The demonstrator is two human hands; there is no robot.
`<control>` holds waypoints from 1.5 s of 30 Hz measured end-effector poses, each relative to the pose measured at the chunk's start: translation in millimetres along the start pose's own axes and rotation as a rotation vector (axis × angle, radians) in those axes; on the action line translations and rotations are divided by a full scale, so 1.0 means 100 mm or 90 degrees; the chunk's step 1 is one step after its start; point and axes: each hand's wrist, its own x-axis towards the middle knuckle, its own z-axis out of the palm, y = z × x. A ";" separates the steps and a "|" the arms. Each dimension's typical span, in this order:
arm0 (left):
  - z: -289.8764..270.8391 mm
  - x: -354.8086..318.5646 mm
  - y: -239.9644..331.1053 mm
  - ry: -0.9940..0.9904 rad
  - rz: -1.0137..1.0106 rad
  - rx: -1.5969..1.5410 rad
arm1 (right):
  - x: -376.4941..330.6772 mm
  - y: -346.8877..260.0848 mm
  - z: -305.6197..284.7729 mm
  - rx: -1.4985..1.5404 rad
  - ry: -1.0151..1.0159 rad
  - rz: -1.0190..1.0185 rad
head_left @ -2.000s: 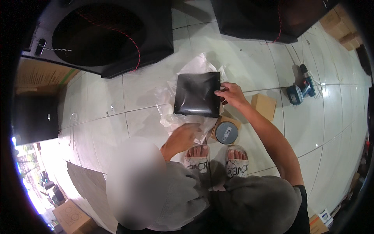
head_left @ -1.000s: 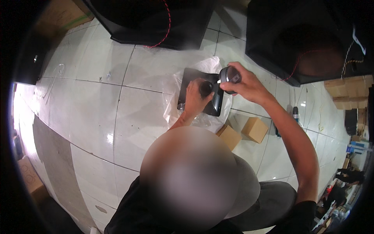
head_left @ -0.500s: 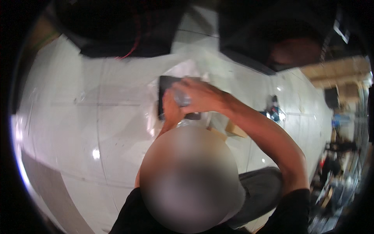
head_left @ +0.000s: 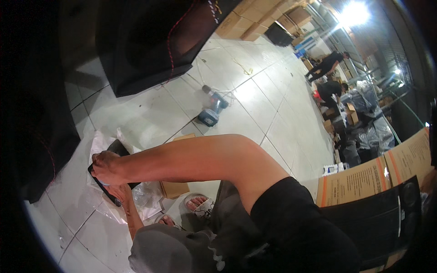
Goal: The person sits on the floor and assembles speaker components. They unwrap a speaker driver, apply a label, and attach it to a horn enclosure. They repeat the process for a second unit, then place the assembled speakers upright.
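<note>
Well, closest in are my grey trousers [head_left: 166, 250], knees bent low, which I'd say is why both hands can reach floor level. Just past my sandals [head_left: 203, 207], the black panel [head_left: 119, 148] lies on white plastic wrapping [head_left: 98, 142], likely so the tile can't scuff it. My right hand [head_left: 105, 167] curls palm-down over the panel, fingers bent; my left hand [head_left: 119, 193] comes in close below it, fingers partly folded. A grey sliver [head_left: 104, 184] shows between them, but my right hand covers the rest, so I can't tell what it is or how firmly either hand grips. One cardboard box [head_left: 175, 189] sits beside the wrapping and a second box [head_left: 185, 137] is partly hidden behind my forearm, both within easy reach. Further out, the cordless drill [head_left: 214, 108] rests on the floor, well apart from the wrapping and out of the way. Near it stands a black cabinet [head_left: 141, 54], a red wire [head_left: 170, 45] hanging down it. Far off, two people [head_left: 327, 67] bend near heaped goods [head_left: 364, 109].
</note>
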 end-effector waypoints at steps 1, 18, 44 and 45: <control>0.01 0.01 0.00 -0.019 -0.016 0.018 | -0.03 0.00 0.04 0.013 0.033 -0.006; -0.17 0.07 0.27 0.262 0.133 -0.003 | 0.09 0.40 -0.07 -0.061 -0.065 -0.465; 0.11 0.13 -0.30 0.141 0.051 0.044 | 0.13 0.12 0.49 -0.073 0.001 -0.237; 0.09 0.12 -0.29 0.129 0.049 0.027 | 0.07 0.04 0.40 -0.109 0.039 -0.125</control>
